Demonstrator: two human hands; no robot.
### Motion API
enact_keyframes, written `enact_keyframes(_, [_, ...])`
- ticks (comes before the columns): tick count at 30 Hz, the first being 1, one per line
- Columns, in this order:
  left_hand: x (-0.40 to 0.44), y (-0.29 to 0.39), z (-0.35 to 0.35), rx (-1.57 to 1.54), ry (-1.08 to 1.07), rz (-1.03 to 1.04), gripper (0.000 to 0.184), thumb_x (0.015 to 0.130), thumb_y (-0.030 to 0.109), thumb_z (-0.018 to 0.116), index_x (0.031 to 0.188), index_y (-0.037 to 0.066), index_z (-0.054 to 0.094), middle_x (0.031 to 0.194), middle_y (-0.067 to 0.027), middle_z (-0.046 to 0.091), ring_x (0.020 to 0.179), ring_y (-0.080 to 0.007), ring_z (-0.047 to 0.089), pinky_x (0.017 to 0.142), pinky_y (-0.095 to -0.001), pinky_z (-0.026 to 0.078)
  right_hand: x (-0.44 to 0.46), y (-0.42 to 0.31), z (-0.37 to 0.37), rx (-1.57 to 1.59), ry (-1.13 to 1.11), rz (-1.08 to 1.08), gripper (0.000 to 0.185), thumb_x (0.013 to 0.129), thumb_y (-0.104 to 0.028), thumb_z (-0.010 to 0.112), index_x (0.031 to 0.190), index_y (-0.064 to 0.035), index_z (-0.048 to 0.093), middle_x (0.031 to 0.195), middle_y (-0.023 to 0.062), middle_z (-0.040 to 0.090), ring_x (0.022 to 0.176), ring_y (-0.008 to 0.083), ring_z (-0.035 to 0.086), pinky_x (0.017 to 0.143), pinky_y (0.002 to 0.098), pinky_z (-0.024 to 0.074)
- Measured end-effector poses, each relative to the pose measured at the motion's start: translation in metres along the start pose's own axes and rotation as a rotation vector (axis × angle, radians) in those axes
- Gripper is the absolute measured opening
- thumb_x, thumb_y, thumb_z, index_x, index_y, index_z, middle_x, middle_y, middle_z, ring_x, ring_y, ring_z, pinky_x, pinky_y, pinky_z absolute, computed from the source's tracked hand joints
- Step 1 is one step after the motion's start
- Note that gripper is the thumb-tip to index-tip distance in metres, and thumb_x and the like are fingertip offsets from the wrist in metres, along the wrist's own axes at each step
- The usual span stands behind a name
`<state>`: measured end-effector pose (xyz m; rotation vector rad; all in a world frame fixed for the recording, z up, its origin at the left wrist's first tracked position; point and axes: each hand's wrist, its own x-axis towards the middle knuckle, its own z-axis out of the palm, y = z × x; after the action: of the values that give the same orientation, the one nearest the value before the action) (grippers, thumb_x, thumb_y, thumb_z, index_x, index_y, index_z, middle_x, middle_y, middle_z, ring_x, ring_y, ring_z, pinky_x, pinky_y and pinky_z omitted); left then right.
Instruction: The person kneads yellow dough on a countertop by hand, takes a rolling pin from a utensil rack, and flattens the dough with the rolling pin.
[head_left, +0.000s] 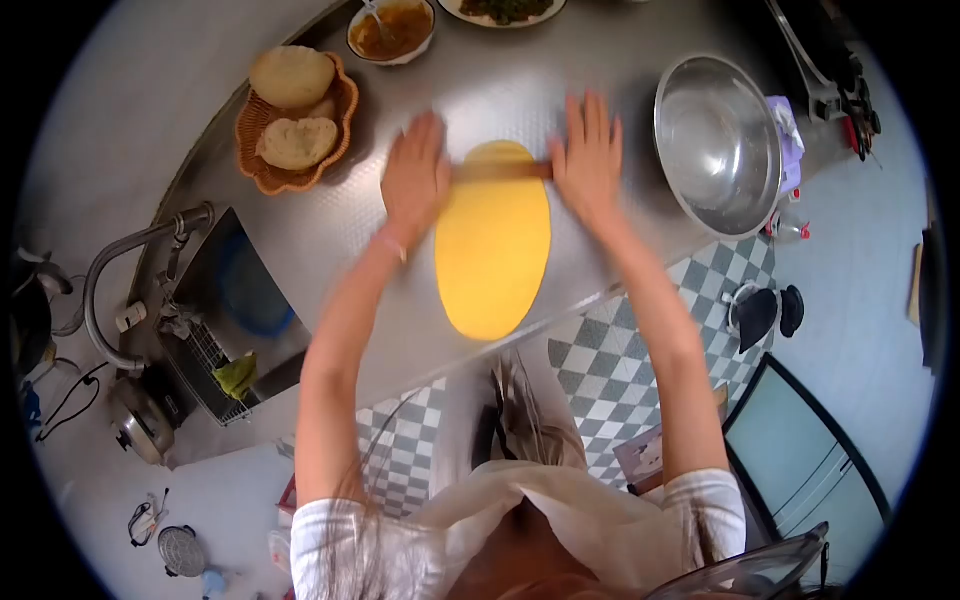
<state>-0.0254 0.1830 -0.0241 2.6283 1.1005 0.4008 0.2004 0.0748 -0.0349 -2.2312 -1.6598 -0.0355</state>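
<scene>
A flat oval sheet of yellow dough (492,260) lies on the steel counter, its long side pointing toward my body. Across its far part rests a rolling pin (500,171), blurred by motion. My left hand (415,175) lies flat over the pin's left end, fingers stretched forward. Over the right end is my right hand (590,160), also flat with its fingers extended. Both palms hide the ends of the pin.
A wicker basket (345,110) with round breads stands at the far left, near a bowl of orange-brown sauce (398,45). At the right is a large steel bowl (718,145). The sink (270,270) and its faucet (140,237) are on the left.
</scene>
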Motion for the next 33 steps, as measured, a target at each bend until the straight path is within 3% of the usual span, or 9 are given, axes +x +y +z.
enact_keyframes(3, [-0.032, 0.002, 0.0, 0.032, -0.067, 0.073, 0.054, 0.09, 0.027, 0.041, 0.138, 0.002, 0.037, 0.144, -0.0157, 0.037, 0.134, -0.0293, 0.034, 0.111, -0.0457, 0.024, -0.021, 0.0, -0.006, -0.031, -0.066, -0.012, 0.061, 0.09, -0.038, 0.049, 0.14, -0.0064, 0.036, 0.144, 0.0197, 0.033, 0.134, 0.0359, 0.029, 0.109, 0.0523, 0.0198])
enact_keyframes(7, [0.046, -0.012, 0.006, 0.072, 0.114, 0.009, 0.054, 0.089, 0.025, 0.043, 0.137, 0.0, 0.036, 0.143, -0.017, 0.037, 0.133, -0.031, 0.034, 0.111, -0.0455, 0.024, 0.063, 0.012, 0.008, 0.011, 0.09, -0.052, 0.061, 0.089, -0.038, 0.05, 0.14, -0.0075, 0.036, 0.145, 0.0197, 0.033, 0.135, 0.0346, 0.028, 0.109, 0.0523, 0.0183])
enact_keyframes(12, [-0.063, 0.023, 0.003, 0.002, -0.012, -0.002, 0.054, 0.088, 0.024, 0.046, 0.135, -0.001, 0.039, 0.141, -0.0196, 0.039, 0.131, -0.0351, 0.036, 0.109, -0.0457, 0.026, -0.048, 0.0, -0.018, -0.009, -0.151, -0.059, 0.06, 0.085, -0.032, 0.057, 0.137, -0.0084, 0.039, 0.146, 0.0145, 0.033, 0.136, 0.0313, 0.027, 0.11, 0.0518, 0.0178])
enact_keyframes(15, [-0.098, 0.04, -0.015, -0.061, -0.015, -0.019, 0.053, 0.081, 0.012, 0.061, 0.131, 0.002, 0.045, 0.127, -0.0151, 0.05, 0.119, -0.0325, 0.045, 0.102, -0.0426, 0.035, -0.08, 0.004, -0.031, 0.132, -0.134, -0.131, 0.048, 0.079, -0.017, 0.064, 0.124, -0.0074, 0.05, 0.129, 0.0099, 0.048, 0.123, 0.0298, 0.041, 0.104, 0.0475, 0.0269])
enact_keyframes(20, [-0.093, 0.037, -0.022, -0.08, 0.035, -0.129, 0.038, 0.078, 0.011, 0.066, 0.114, 0.004, 0.057, 0.104, -0.0121, 0.056, 0.098, -0.0304, 0.052, 0.087, -0.0403, 0.041, -0.061, 0.012, -0.04, 0.264, -0.112, -0.224, 0.035, 0.072, -0.006, 0.066, 0.106, -0.0068, 0.057, 0.104, 0.0066, 0.057, 0.104, 0.0262, 0.053, 0.092, 0.0424, 0.0379])
enact_keyframes(23, [-0.107, 0.055, -0.036, -0.148, 0.074, -0.15, 0.033, 0.078, 0.01, 0.067, 0.109, 0.004, 0.059, 0.099, -0.012, 0.057, 0.093, -0.0302, 0.053, 0.082, -0.0392, 0.043, -0.044, 0.018, -0.062, 0.191, -0.016, -0.344, 0.037, 0.072, -0.006, 0.066, 0.108, -0.0073, 0.057, 0.109, 0.007, 0.056, 0.107, 0.0246, 0.052, 0.094, 0.0424, 0.0387])
enact_keyframes(28, [-0.141, 0.102, -0.03, -0.208, 0.111, -0.356, 0.032, 0.077, 0.011, 0.069, 0.106, 0.001, 0.059, 0.096, -0.0131, 0.056, 0.087, -0.0306, 0.054, 0.075, -0.0368, 0.045, 0.002, 0.014, -0.062, 0.227, -0.16, -0.588, 0.041, 0.073, -0.006, 0.063, 0.113, -0.0081, 0.055, 0.116, 0.0075, 0.056, 0.113, 0.0261, 0.051, 0.103, 0.0424, 0.0351])
enact_keyframes(31, [-0.133, 0.125, -0.025, -0.259, 0.19, -0.503, 0.031, 0.078, 0.01, 0.069, 0.105, 0.0, 0.058, 0.095, -0.0136, 0.056, 0.086, -0.0309, 0.053, 0.076, -0.0378, 0.045, 0.041, 0.009, -0.052, 0.221, -0.237, -0.746, 0.038, 0.078, -0.009, 0.058, 0.116, -0.0076, 0.053, 0.119, 0.0082, 0.055, 0.116, 0.0273, 0.049, 0.105, 0.0417, 0.0348])
enact_keyframes(33, [-0.133, 0.132, -0.018, -0.236, 0.182, -0.599, 0.032, 0.079, 0.008, 0.067, 0.108, -0.001, 0.056, 0.103, -0.0162, 0.053, 0.095, -0.0333, 0.051, 0.083, -0.0406, 0.043, 0.058, 0.011, -0.044, 0.231, -0.333, -0.839, 0.035, 0.082, -0.014, 0.056, 0.116, -0.007, 0.053, 0.12, 0.0089, 0.054, 0.118, 0.0275, 0.048, 0.104, 0.0407, 0.036])
